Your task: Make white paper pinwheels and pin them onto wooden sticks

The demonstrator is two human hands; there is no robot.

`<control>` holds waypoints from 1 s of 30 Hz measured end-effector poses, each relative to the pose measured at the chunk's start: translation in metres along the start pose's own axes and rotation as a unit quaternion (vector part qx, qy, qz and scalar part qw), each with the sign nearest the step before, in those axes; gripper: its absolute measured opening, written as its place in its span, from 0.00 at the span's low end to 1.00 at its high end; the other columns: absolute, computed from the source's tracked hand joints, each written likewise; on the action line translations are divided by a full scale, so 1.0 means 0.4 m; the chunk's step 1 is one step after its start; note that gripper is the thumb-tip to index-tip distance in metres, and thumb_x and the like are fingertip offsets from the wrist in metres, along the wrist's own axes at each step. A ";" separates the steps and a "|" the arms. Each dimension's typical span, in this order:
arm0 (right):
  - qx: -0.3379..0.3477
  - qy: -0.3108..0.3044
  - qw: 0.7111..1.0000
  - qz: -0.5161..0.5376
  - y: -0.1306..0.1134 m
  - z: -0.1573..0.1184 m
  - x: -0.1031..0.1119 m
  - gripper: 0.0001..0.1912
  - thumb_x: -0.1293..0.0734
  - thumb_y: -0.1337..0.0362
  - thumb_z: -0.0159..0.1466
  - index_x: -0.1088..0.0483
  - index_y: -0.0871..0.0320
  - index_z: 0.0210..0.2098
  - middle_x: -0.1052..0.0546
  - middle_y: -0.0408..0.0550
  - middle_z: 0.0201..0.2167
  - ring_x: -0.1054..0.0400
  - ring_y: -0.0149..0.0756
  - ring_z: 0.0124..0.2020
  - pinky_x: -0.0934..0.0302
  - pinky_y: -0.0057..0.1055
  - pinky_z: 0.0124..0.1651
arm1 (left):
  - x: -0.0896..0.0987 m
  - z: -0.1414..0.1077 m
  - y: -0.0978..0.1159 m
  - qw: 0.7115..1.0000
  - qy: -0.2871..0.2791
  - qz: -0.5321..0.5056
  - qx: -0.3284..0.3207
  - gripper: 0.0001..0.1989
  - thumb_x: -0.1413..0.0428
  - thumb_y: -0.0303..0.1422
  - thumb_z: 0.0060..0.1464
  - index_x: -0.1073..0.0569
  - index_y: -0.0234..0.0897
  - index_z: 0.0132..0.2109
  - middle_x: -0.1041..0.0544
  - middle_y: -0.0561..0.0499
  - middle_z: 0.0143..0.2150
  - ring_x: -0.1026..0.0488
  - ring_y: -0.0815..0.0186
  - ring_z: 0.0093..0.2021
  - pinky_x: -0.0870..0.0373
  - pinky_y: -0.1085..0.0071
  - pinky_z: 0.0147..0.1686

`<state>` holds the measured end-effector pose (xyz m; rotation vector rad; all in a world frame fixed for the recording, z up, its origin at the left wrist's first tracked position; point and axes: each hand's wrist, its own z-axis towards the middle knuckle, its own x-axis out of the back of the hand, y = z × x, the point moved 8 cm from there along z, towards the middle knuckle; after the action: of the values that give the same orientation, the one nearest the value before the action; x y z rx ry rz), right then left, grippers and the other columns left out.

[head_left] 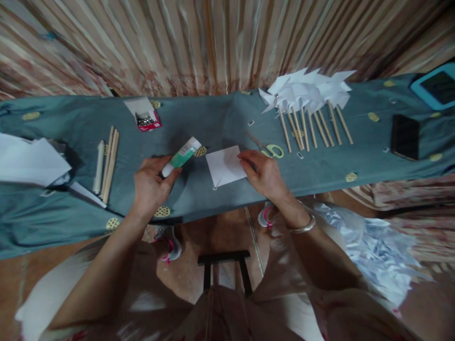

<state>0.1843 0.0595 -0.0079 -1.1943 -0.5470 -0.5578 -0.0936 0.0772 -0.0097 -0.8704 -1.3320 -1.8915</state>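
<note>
My left hand (153,184) is closed around a green and white glue stick (183,155), tilted up to the right above the cloth. A small white paper square (225,166) lies flat in front of me, with short slits visible near its corners. At its right side, the thumb and fingers of my right hand (265,174) are pinched on the edge. Just beyond that hand lie scissors (273,151) with pale green handles, partly covered by the fingers.
Several paper pinwheels (307,90) on wooden sticks lie at the back right, with a dark phone (405,137) and a blue-framed tablet (437,86) farther right. Leftward are a small open box of metal pins (147,118), loose sticks (111,166) and stacked white paper (31,160).
</note>
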 end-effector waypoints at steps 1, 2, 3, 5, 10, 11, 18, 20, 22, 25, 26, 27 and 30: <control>0.021 -0.007 1.000 -0.020 -0.007 -0.005 0.000 0.14 0.39 0.66 0.65 0.22 0.57 0.43 0.19 0.52 0.46 0.25 0.43 0.49 0.33 0.41 0.56 | 0.001 0.002 -0.005 1.000 0.004 0.010 -0.015 0.14 0.43 0.44 0.58 0.21 0.42 0.44 0.19 0.46 0.42 0.25 0.52 0.45 0.28 0.55 0.48; 0.036 -0.013 0.999 -0.034 -0.011 -0.009 -0.001 0.15 0.40 0.67 0.65 0.22 0.58 0.43 0.20 0.53 0.49 0.26 0.43 0.52 0.34 0.42 0.59 | -0.001 0.004 -0.007 0.999 0.004 0.019 -0.031 0.13 0.43 0.44 0.58 0.22 0.43 0.44 0.18 0.46 0.42 0.25 0.52 0.45 0.28 0.54 0.48; 0.045 -0.019 0.998 -0.045 -0.012 -0.012 -0.003 0.15 0.40 0.67 0.66 0.22 0.58 0.44 0.21 0.53 0.50 0.27 0.44 0.53 0.35 0.43 0.60 | -0.002 0.005 -0.004 0.998 0.003 0.027 -0.048 0.13 0.43 0.43 0.59 0.22 0.43 0.45 0.19 0.46 0.42 0.25 0.52 0.45 0.29 0.53 0.49; 0.050 -0.029 0.997 -0.060 -0.010 -0.015 -0.008 0.16 0.41 0.67 0.66 0.23 0.58 0.45 0.22 0.54 0.52 0.27 0.45 0.53 0.35 0.44 0.60 | -0.005 0.004 0.015 0.996 0.004 0.044 -0.080 0.15 0.43 0.43 0.59 0.23 0.42 0.49 0.19 0.45 0.46 0.25 0.50 0.48 0.30 0.50 0.51; 0.060 -0.049 0.994 -0.076 -0.019 -0.022 -0.027 0.15 0.40 0.68 0.65 0.24 0.57 0.45 0.23 0.55 0.54 0.28 0.46 0.55 0.35 0.47 0.61 | -0.033 -0.035 0.148 0.981 0.001 0.039 -0.192 0.19 0.40 0.41 0.59 0.27 0.40 0.55 0.24 0.43 0.55 0.29 0.50 0.55 0.31 0.50 0.54; 0.065 -0.050 0.994 -0.078 -0.024 -0.025 -0.030 0.15 0.40 0.68 0.65 0.24 0.57 0.45 0.23 0.55 0.55 0.29 0.46 0.55 0.35 0.47 0.61 | -0.050 -0.049 0.183 0.972 -0.015 0.027 -0.231 0.17 0.40 0.39 0.59 0.27 0.39 0.53 0.23 0.43 0.54 0.29 0.52 0.54 0.30 0.52 0.53; 0.087 -0.053 0.991 -0.086 -0.054 -0.047 -0.042 0.11 0.37 0.68 0.65 0.24 0.58 0.43 0.25 0.58 0.57 0.31 0.47 0.58 0.35 0.48 0.62 | -0.128 -0.073 0.279 0.948 -0.051 0.049 -0.310 0.08 0.44 0.31 0.62 0.22 0.36 0.44 0.19 0.43 0.46 0.27 0.55 0.48 0.29 0.57 0.46; 0.086 -0.054 0.991 -0.087 -0.056 -0.050 -0.041 0.11 0.37 0.69 0.64 0.24 0.58 0.43 0.26 0.58 0.57 0.31 0.47 0.58 0.35 0.48 0.62 | -0.135 -0.067 0.284 0.946 -0.051 0.062 -0.314 0.08 0.46 0.31 0.63 0.21 0.36 0.42 0.19 0.44 0.44 0.27 0.56 0.46 0.30 0.58 0.46; 0.084 -0.059 0.991 -0.090 -0.058 -0.052 -0.039 0.11 0.37 0.69 0.64 0.24 0.58 0.43 0.26 0.57 0.57 0.31 0.47 0.57 0.35 0.48 0.62 | -0.139 -0.064 0.290 0.944 -0.052 0.073 -0.319 0.10 0.47 0.30 0.63 0.21 0.36 0.42 0.18 0.45 0.42 0.26 0.57 0.44 0.30 0.58 0.45; 0.087 -0.070 0.989 -0.097 -0.066 -0.057 -0.040 0.12 0.37 0.70 0.63 0.24 0.57 0.43 0.26 0.55 0.58 0.32 0.46 0.59 0.35 0.48 0.62 | -0.146 -0.063 0.299 0.942 -0.061 0.086 -0.319 0.10 0.48 0.29 0.64 0.21 0.35 0.41 0.18 0.46 0.40 0.26 0.59 0.41 0.31 0.60 0.44; 0.089 -0.072 0.988 -0.100 -0.069 -0.059 -0.040 0.12 0.37 0.70 0.63 0.25 0.57 0.43 0.27 0.56 0.58 0.32 0.46 0.59 0.35 0.47 0.62 | -0.148 -0.063 0.301 0.942 -0.064 0.089 -0.317 0.11 0.48 0.29 0.64 0.21 0.35 0.41 0.18 0.47 0.40 0.26 0.59 0.40 0.31 0.60 0.44; 0.092 -0.075 0.988 -0.103 -0.071 -0.061 -0.041 0.12 0.37 0.70 0.63 0.25 0.57 0.43 0.27 0.56 0.59 0.33 0.47 0.59 0.36 0.47 0.63 | -0.148 -0.062 0.304 0.942 -0.066 0.091 -0.316 0.11 0.48 0.29 0.64 0.21 0.35 0.40 0.18 0.47 0.39 0.26 0.59 0.40 0.32 0.60 0.44; 0.099 -0.085 0.985 -0.109 -0.076 -0.068 -0.045 0.12 0.36 0.70 0.63 0.25 0.58 0.44 0.28 0.57 0.60 0.34 0.48 0.60 0.36 0.49 0.63 | -0.147 -0.061 0.311 0.940 -0.064 0.097 -0.320 0.11 0.49 0.28 0.64 0.21 0.34 0.39 0.18 0.46 0.38 0.26 0.59 0.40 0.32 0.61 0.43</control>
<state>0.1533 0.0272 -0.0059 -1.0045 -0.8668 -0.5740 0.0371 0.0291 0.0003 -1.4062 -0.6456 -2.1596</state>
